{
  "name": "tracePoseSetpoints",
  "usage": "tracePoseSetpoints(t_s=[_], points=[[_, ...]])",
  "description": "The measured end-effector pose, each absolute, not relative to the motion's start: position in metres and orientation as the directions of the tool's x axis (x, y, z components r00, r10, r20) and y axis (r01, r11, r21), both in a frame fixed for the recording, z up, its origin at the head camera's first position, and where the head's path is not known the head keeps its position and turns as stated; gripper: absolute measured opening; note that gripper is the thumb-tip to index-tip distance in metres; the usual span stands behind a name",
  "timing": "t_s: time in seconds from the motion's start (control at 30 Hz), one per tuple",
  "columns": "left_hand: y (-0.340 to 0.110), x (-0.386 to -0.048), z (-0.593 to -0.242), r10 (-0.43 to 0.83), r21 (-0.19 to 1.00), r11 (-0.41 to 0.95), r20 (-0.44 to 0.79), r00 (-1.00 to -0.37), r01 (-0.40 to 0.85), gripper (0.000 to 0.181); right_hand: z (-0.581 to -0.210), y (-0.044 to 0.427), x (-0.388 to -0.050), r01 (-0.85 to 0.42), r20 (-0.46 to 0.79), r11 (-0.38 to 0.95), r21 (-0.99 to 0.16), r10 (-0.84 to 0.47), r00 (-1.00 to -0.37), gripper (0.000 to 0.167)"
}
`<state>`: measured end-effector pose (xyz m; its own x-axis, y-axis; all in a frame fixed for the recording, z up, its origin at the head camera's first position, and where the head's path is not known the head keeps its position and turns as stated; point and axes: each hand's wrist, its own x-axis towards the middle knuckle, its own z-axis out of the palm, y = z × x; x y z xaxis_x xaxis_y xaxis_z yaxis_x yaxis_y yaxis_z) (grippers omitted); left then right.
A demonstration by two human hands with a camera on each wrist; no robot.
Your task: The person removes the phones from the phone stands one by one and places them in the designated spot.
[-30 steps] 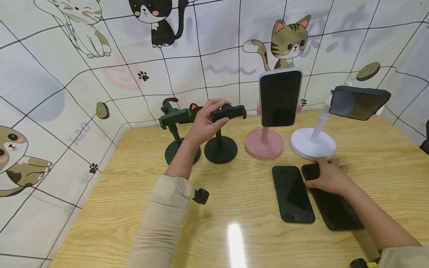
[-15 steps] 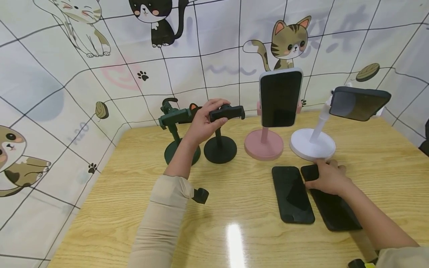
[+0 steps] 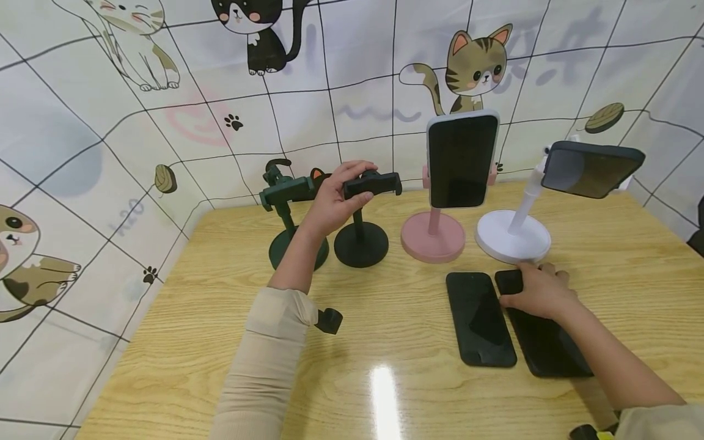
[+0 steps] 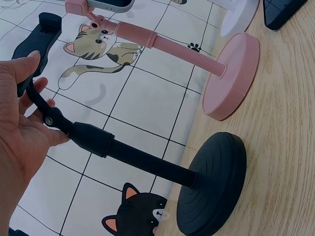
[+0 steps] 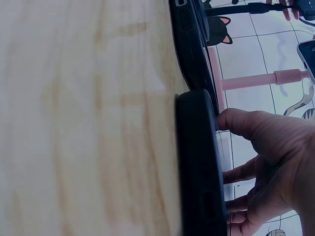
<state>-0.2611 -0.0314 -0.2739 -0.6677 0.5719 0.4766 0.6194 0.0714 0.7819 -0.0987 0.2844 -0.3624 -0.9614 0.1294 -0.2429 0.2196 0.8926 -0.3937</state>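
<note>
My left hand grips the clamp head of a black phone stand, thumb in front and fingers behind; the left wrist view shows the thumb on the clamp. My right hand lies over the upper part of a black phone flat on the table, thumb at its left edge and fingers towards its top. In the right wrist view the thumb and fingertips touch the phone. A second black phone lies just left of it.
A dark green stand is left of the black one. To the right, a pink stand holds an upright phone, and a white stand holds a sideways phone. A patterned cloth hangs behind the table.
</note>
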Motion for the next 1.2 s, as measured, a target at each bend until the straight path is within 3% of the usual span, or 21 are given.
tracePoseSetpoints(t_s=[0.23,0.8,1.2], points=[[-0.0321,-0.2610,-0.2742,0.571,0.785,0.055,0.482,-0.665,0.617,0.039,-0.3619,0.2836,-0.0983,0.265,-0.282,0.877,-0.401,0.157,-0.946,0.091],[-0.0255,-0.2579,-0.2777,0.540,0.878,-0.070,0.433,-0.722,0.474,0.040,-0.3596,0.2853,-0.0982,0.237,-0.278,0.896,-0.375,0.135,-0.951,0.090],[-0.0289,-0.2563,-0.2768,0.534,0.878,-0.046,0.425,-0.731,0.476,0.049,-0.3616,0.2885,-0.0999,0.147,-0.232,0.926,-0.347,0.067,-0.970,0.090]])
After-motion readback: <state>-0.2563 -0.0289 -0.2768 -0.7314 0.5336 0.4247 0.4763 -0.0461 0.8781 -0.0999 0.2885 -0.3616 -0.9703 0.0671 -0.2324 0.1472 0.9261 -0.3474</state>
